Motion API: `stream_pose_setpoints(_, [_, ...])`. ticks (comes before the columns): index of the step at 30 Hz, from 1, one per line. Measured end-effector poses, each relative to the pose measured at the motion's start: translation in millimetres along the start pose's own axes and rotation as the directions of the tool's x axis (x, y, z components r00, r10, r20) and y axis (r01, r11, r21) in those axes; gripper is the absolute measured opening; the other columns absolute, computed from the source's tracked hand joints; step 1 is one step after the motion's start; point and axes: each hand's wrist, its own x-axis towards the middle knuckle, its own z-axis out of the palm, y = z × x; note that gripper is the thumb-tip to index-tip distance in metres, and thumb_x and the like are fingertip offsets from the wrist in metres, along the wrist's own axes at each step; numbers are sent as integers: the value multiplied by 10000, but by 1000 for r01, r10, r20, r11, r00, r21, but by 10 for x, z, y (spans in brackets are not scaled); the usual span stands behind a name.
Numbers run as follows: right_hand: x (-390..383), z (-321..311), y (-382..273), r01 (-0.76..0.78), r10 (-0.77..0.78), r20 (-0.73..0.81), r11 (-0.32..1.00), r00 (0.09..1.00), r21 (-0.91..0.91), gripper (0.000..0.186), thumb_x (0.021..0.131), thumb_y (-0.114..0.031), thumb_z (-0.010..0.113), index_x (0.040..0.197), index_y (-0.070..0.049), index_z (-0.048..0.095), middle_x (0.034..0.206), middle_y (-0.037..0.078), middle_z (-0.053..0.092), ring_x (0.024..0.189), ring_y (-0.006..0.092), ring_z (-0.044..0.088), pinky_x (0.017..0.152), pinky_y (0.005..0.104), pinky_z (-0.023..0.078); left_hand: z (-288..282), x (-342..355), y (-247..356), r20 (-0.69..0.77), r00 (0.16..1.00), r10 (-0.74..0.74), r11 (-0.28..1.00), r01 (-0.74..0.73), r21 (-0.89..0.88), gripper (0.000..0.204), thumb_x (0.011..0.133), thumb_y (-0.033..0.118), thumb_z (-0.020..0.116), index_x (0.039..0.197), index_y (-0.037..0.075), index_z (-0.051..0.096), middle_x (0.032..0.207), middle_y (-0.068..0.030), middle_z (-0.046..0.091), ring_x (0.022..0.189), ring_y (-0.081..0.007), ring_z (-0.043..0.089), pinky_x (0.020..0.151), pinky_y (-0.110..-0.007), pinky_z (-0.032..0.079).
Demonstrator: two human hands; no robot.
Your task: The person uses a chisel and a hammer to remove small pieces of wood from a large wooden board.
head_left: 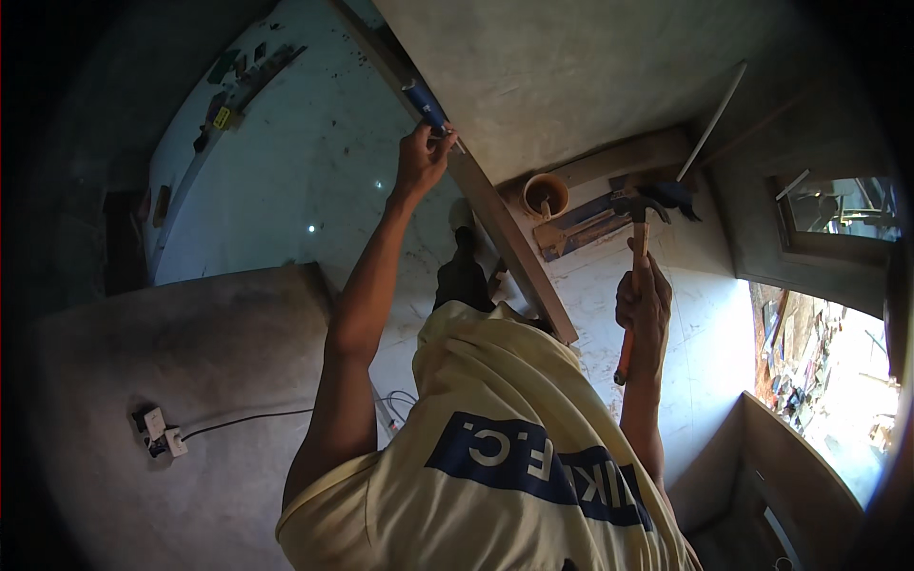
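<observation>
While my left fingers (444, 144) pinch the blue-handled chisel (425, 104) low down, near its metal, my right fingers (626, 299) are wrapped around the handle of the hammer (640, 236), its head up and well apart from the chisel. The chisel leans over the beam (509, 249), its metal pointing down at the wood; whether the tip touches, I cannot tell from here.

To strike well, I judge, I should first seat the edge firmly on the wood and settle the angle, since a leaning chisel tends to skid along the grain. Holding low is sound: it steadies the edge and leaves the handle's end free for the hammer. I should watch the edge more than the handle, meet the end squarely with the hammer's flat face, and begin with light taps, so the cut starts where I want it. My right grip sits fairly high on the handle, which should favour control over force.

My foot (461, 217) stands on the floor (352, 143) just beside the beam, so a slip to that side could reach it. The bucket (546, 194) is on the other side, apart from both tools.
</observation>
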Motion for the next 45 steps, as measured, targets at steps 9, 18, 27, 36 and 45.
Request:
stream_pose_setpoints(9, [-34,-11,25,-13,13,-22,1000,1000,-13,520,1049,-398,468,1408,-23,492,575,-75,323,406,1,276,347,193,198,179,-35,-247,-15,1000,2,1000,-2,8,158,925,129,666,1013,9,614,882,-108,717,766,-221,716,681,-346,573])
stream_pose_setpoints(18, [-57,10,-48,-47,46,-65,999,997,-14,546,1028,-428,509,1380,-11,525,607,-86,307,457,4,261,398,201,174,172,-1,-181,-1,1000,-17,998,17,52,169,915,128,670,1025,11,615,883,-111,722,795,-238,728,695,-346,592])
stream_pose_setpoints(27, [-48,-11,-51,-42,41,-32,999,999,-21,513,1045,-398,476,1411,-40,501,568,-80,328,407,-3,287,355,191,201,142,-32,-95,9,1000,-18,996,17,84,177,914,123,668,1035,6,611,895,-117,725,794,-243,727,696,-350,593])
stream_pose_setpoints(36, [-76,60,-136,-59,59,-29,998,998,-9,486,1041,-383,492,1378,-35,537,611,-85,313,464,0,257,409,192,175,111,-37,-48,15,1000,5,995,-6,99,179,918,122,673,1036,-2,621,892,-120,720,808,-235,730,704,-337,592])
stream_pose_setpoints(45, [211,703,-468,207,-129,295,946,947,-248,458,1048,-360,489,1372,-42,552,648,-44,434,532,33,392,458,225,318,125,-122,-76,-11,998,62,994,-61,86,134,917,81,672,1009,-8,630,878,-135,707,816,-243,731,728,-345,604])
